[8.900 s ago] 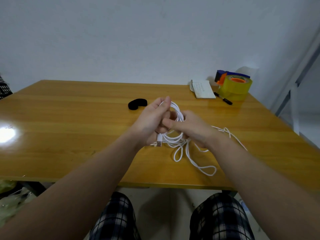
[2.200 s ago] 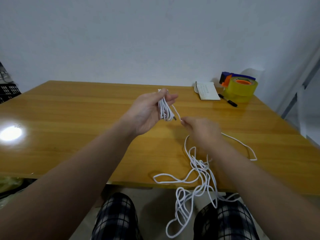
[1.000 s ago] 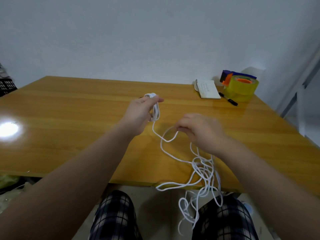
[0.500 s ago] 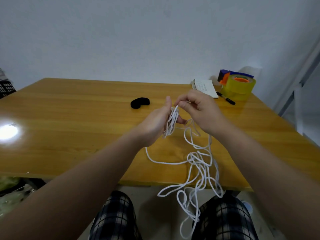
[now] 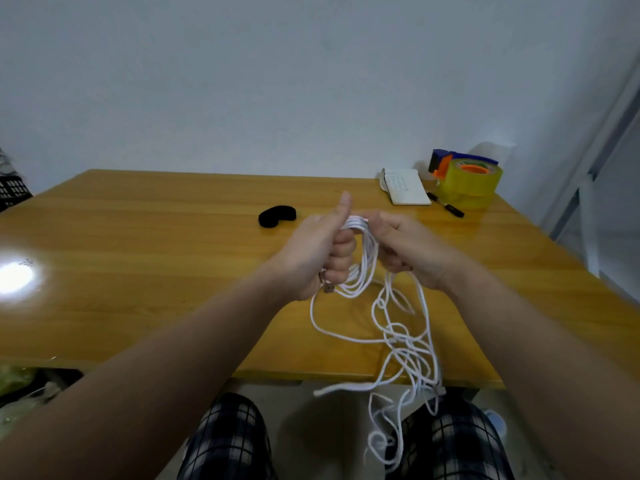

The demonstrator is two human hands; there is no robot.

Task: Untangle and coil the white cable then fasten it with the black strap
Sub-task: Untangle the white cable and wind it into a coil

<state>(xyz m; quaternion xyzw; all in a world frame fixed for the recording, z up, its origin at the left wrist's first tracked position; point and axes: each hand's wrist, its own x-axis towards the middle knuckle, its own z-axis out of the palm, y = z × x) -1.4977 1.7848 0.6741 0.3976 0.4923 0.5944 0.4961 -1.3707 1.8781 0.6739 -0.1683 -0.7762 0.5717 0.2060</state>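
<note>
My left hand (image 5: 318, 251) is closed around several loops of the white cable (image 5: 367, 265), thumb pointing up, above the middle of the wooden table (image 5: 138, 271). A metal plug end pokes out under that fist. My right hand (image 5: 408, 251) pinches the cable at the top of the loops, right beside the left hand. The loose, tangled length of cable trails from my right hand across the table and hangs over the front edge toward my lap. The black strap (image 5: 277, 216) lies curled on the table behind and left of my left hand.
At the back right corner lie a small white notebook (image 5: 405, 187), a black pen (image 5: 446, 206) and a yellow tape dispenser (image 5: 467, 178). A bright light glare (image 5: 14, 275) sits on the left of the table. A grey frame (image 5: 588, 188) stands to the right.
Both hands came together lower over the table. My left fist has closed tighter around more loops, and the loose cable hanging over the edge is shorter than before.
</note>
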